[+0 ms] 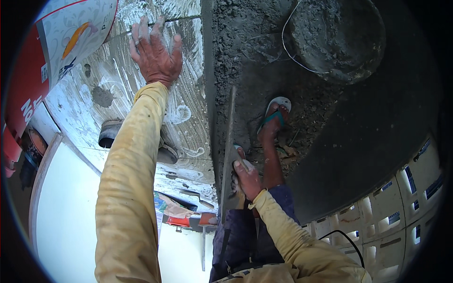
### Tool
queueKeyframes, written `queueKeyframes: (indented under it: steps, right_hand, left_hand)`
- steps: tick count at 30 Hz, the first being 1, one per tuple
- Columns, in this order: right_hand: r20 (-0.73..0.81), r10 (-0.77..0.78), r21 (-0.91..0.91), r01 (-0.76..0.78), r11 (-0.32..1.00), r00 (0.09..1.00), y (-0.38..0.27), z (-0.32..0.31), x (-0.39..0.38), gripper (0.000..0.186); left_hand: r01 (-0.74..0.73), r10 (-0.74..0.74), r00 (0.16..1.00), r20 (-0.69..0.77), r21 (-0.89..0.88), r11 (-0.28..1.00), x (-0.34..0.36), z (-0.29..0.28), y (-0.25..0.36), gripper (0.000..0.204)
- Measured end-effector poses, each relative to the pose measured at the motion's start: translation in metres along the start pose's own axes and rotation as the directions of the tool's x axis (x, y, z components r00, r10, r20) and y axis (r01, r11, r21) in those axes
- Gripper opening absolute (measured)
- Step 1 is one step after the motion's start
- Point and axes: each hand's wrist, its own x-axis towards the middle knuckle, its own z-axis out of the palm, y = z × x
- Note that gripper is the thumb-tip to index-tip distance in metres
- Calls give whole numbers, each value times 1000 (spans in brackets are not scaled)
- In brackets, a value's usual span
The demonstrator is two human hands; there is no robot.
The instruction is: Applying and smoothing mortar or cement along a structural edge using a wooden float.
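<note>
My left hand (158,54) lies flat with its fingers spread on a white-smeared tiled surface (188,122). In my right hand (247,179), closed near my knees, is the handle of a long grey plastering float (230,127). The float is turned nearly edge-on, along the edge between the tiled surface and a strip of rough grey mortar (233,37). Part of its handle is hidden by my fingers. Beyond it, at the upper right, stands a round mortar-coated bucket (337,40) with a wire handle.
A red and white bag (71,37) stands at upper left. A dark shoe (111,133) sits beside my left forearm; a trowel (198,199) lies lower down. My sandalled foot (274,115) rests on gritty ground. Smooth dark cement (354,137) and pale hollow blocks (389,219) are to the right.
</note>
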Motion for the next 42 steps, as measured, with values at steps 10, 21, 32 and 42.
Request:
queueKeyframes:
  steps: [10,21,32,42]
  right_hand:
    - [67,70,115,-77,990,995,-93,15,98,53]
    - [132,-306,-301,332,894,943,17,21,-46,45]
    - [203,141,585,-236,776,969,-22,-7,53,41]
    - [-164,-221,12,226,974,961,26,-32,32,49]
  left_hand:
    - [-8,8,1000,-22,-21,1000,-1,8,8,59]
    - [9,-9,1000,9,-8,1000,-4,2,-3,60]
    - [-8,6,999,-51,-34,999,-3,3,-4,60]
    - [1,0,999,-35,15,1000,-3,-1,-11,56]
